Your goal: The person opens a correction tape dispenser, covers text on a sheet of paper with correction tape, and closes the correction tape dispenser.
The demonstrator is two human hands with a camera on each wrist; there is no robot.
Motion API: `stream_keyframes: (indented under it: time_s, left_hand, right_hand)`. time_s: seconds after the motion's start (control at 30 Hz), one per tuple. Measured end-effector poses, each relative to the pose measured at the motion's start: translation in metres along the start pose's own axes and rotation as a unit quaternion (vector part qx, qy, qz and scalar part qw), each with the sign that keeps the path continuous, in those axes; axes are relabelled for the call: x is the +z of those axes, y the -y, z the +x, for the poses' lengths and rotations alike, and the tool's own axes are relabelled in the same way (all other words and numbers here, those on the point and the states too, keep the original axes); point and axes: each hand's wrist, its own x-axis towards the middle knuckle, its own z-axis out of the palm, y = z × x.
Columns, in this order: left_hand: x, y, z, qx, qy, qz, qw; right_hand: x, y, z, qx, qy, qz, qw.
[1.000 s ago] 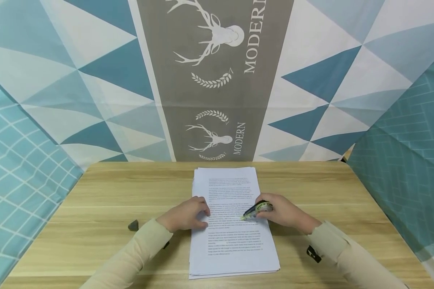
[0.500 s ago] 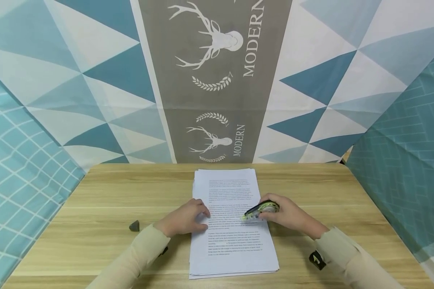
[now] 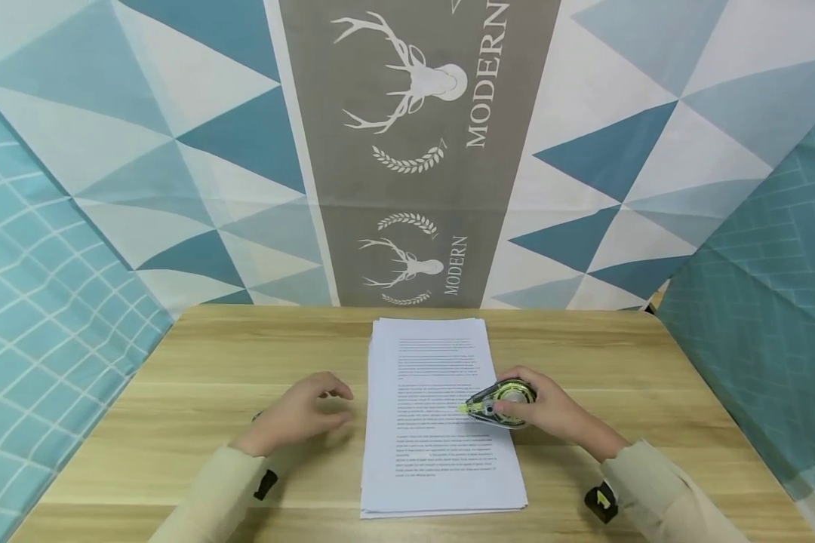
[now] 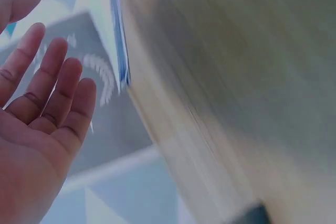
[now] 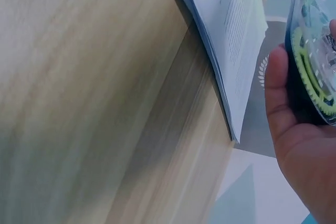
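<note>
My right hand point(image 3: 539, 407) grips a correction tape dispenser point(image 3: 505, 402) with a clear case and yellow-green wheel, above the right half of a stack of printed paper point(image 3: 441, 483). In the right wrist view the dispenser point(image 5: 310, 66) sits between thumb and fingers. Left of the stack, apart from it, my left hand point(image 3: 302, 415) hovers over the table with fingers loosely bent and nothing held. The left wrist view shows that hand point(image 4: 44, 98) with its palm bare and fingers relaxed. A small dark cap point(image 3: 256, 415) is mostly hidden behind the left hand.
The wooden table point(image 3: 176, 422) carries the paper stack near its middle. A patterned cloth point(image 3: 407, 188) with deer heads hangs along the back edge. Teal cloths stand at both sides, the left one point(image 3: 47, 302) gridded. Dark straps are on both wrists.
My left hand has let go of the paper's left edge and moved left toward the dark cap. The right hand has shifted slightly right, turning the correction tape so its side faces up more.
</note>
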Motion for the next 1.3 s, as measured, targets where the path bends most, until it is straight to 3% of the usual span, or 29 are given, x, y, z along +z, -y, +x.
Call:
stream_keyframes:
  time_s: [0.2, 0.5, 0.77, 1.3]
  left_hand:
    - [-0.022, 0.017, -0.028, -0.051, -0.063, -0.014, 0.9967]
    - [-0.043, 0.043, -0.055, -0.127, -0.084, -0.045, 0.9874]
    - [-0.053, 0.063, -0.072, -0.193, -0.063, -0.060, 0.9774]
    - [-0.052, 0.080, -0.075, -0.224, -0.012, -0.048, 0.9734]
  right_hand:
    - [0.001, -0.001, -0.001, 0.008, 0.000, 0.010, 1.000]
    - [0.003, -0.002, -0.005, 0.021, 0.002, 0.023, 1.000]
    - [0.005, -0.007, -0.006, 0.036, 0.010, 0.044, 0.998]
    - [0.002, -0.008, -0.009, 0.068, 0.007, 0.065, 0.996]
